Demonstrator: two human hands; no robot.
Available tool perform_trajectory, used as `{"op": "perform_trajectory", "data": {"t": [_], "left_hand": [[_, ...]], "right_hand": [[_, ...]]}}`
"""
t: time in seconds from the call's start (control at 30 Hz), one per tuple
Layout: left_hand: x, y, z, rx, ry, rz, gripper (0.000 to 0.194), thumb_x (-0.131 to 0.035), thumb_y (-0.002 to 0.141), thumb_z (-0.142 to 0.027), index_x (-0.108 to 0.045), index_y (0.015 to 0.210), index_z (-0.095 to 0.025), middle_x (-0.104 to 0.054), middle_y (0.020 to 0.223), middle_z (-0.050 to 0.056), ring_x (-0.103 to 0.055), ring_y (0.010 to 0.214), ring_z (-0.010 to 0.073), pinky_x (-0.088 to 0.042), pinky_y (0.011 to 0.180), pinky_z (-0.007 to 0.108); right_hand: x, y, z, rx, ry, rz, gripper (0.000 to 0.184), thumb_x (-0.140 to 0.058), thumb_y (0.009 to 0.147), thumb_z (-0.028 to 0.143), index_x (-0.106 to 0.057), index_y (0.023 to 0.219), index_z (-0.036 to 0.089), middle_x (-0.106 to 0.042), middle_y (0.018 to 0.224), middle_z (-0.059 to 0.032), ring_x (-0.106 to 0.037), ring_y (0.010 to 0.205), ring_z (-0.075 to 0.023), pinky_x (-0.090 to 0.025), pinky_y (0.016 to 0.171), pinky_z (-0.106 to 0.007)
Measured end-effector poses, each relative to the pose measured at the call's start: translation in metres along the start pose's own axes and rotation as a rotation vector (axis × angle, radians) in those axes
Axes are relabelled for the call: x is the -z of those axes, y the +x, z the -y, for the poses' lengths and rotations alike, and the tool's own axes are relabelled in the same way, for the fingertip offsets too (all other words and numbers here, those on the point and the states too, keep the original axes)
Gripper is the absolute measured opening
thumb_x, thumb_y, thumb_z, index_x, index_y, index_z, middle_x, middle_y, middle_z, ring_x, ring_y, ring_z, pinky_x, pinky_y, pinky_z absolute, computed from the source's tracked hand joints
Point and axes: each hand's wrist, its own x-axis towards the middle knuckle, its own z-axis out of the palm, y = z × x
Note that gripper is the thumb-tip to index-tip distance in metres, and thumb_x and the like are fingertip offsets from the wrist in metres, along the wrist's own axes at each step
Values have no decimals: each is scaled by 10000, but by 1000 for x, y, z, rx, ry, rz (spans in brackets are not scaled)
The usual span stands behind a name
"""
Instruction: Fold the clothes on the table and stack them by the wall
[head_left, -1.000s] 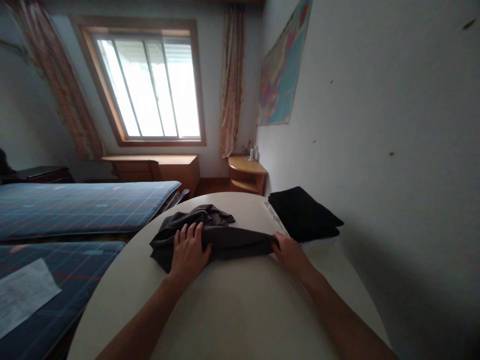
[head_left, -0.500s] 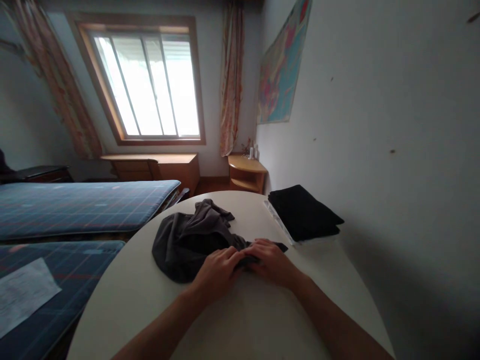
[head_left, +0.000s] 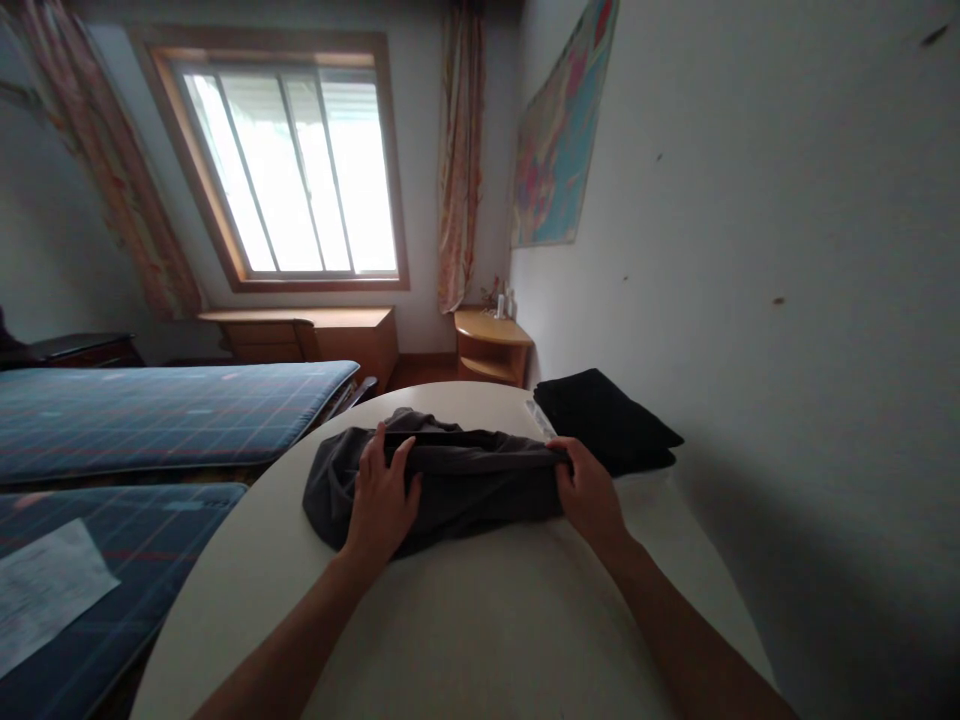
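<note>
A dark grey garment [head_left: 480,485] lies rumpled across the round white table [head_left: 480,620], stretched sideways between my hands. Its exact kind cannot be made out. My left hand [head_left: 381,500] rests on its left part with the fingers spread apart. At the right end, my right hand [head_left: 589,488] pinches the edge between thumb and fingers. A dark gap runs along the top of the stretched part, and the cloth behind it is bunched. Just beyond my right hand sits a folded black cloth [head_left: 607,415] on something clear and plastic-like.
A white wall [head_left: 750,400] with a map [head_left: 559,150] stands close on the right. To the left are blue plaid mattresses [head_left: 172,410], one with a sheet of paper [head_left: 52,585] on it. A desk [head_left: 352,335] and a corner shelf [head_left: 491,335] stand at the back.
My hands came together at the garment's near edge, then moved apart again. The cloth went from a narrow band to bunched, and now it is stretched wider. The black cloth stayed put.
</note>
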Motion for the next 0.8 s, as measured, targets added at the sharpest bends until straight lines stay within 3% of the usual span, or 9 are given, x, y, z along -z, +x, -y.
{"op": "perform_trajectory", "data": {"t": [0.1, 0.17, 0.27, 0.4, 0.5, 0.6, 0.7, 0.8], "left_hand": [[0, 4, 5, 8, -4, -29, 260, -470, 922, -194, -624, 1132, -195, -364, 1498, 123, -299, 1399, 330, -293, 1151, 511], [2, 7, 9, 51, -1, -69, 228, -471, 916, -187, -651, 1054, -203, -395, 1455, 116, -313, 1382, 326, -281, 1157, 511], [4, 12, 13, 156, -52, -105, 238, -514, 882, -193, -655, 1072, -209, -445, 1334, 126, -420, 1279, 312, -334, 1126, 492], [3, 9, 11, 230, -193, -15, 360, -540, 867, -235, -592, 1219, -180, -486, 1214, 132, -514, 1155, 290, -422, 1065, 455], [-1, 2, 3, 238, -255, 69, 413, -499, 916, -301, -534, 1321, -233, -444, 1363, 120, -415, 1321, 324, -343, 1121, 537], [-3, -2, -3, 245, -353, 133, 474, -479, 941, -378, -471, 1407, -291, -203, 1581, 77, -279, 1442, 342, -306, 1145, 550], [-3, -1, 0, 198, -492, 227, 445, -438, 955, -405, -525, 1365, -254, -202, 1605, 69, -328, 1433, 304, -329, 1150, 472], [-3, 2, 5, 99, -595, 311, 415, -319, 989, -367, -626, 1222, -214, -381, 1535, 71, -392, 1397, 253, -296, 1171, 429]], "right_hand": [[0, -2, 4, 84, -8, 159, 277, -405, 800, 133, -622, 945, 223, -669, 986, -71, -613, 961, -226, -447, 895, -346], [0, -5, 8, 213, 13, 323, 247, -463, 740, 114, -632, 887, 218, -664, 928, -58, -600, 937, -217, -447, 869, -329], [1, -12, 17, 351, 51, 549, 229, -549, 705, 135, -653, 896, 207, -663, 851, -31, -596, 818, -186, -439, 766, -283], [2, -20, 34, 349, 126, 687, 132, -611, 748, 218, -673, 862, 194, -627, 701, 21, -537, 610, -116, -373, 604, -222], [6, -23, 47, 369, 223, 772, 129, -637, 781, 281, -693, 846, 185, -598, 638, 40, -497, 548, -91, -352, 558, -206], [9, -25, 56, 408, 344, 897, 205, -610, 849, 347, -720, 871, 176, -649, 673, 17, -552, 569, -98, -387, 566, -204], [5, -26, 59, 384, 308, 869, 195, -581, 882, 326, -716, 881, 185, -683, 727, 4, -597, 621, -116, -429, 614, -222], [-3, -26, 53, 272, 175, 602, 177, -600, 852, 252, -669, 1004, 193, -696, 935, -41, -634, 827, -166, -482, 779, -283]]}}
